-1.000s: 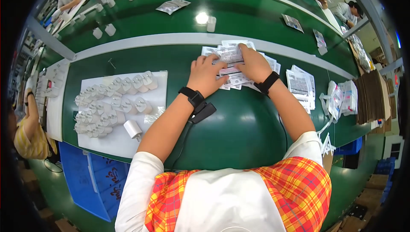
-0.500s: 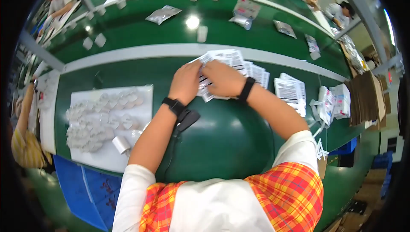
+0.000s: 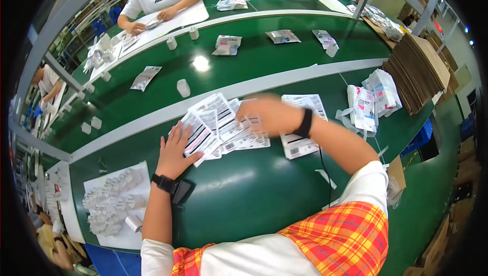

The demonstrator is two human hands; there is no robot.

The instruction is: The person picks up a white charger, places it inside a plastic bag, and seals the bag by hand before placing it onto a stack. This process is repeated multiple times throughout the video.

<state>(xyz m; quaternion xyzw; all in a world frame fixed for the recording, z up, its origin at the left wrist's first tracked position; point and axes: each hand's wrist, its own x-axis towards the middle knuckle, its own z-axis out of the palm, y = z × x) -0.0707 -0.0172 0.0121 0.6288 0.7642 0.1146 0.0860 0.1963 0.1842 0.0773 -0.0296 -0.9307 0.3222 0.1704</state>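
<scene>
A fanned pile of white printed label sheets (image 3: 223,123) lies on the green table (image 3: 244,195) in front of me. My left hand (image 3: 175,149) rests flat on the pile's left end, fingers spread. Blurred by motion, my right hand (image 3: 267,113) hovers over the pile's right part, fingers curled on or just above the sheets. Each wrist wears a black band. Another white printed sheet (image 3: 300,123) lies under my right wrist.
A white sheet covered with several small white cylinders (image 3: 114,205) lies at my left. White packets (image 3: 371,101) and stacked brown cardboard (image 3: 419,68) sit at right. Small white containers and silver pouches dot the green conveyor (image 3: 203,62). Other people work across it.
The view has tilted and shifted. My hands have spread apart along the label pile: the left now lies flat on its left end, the right has swung over its right part.
</scene>
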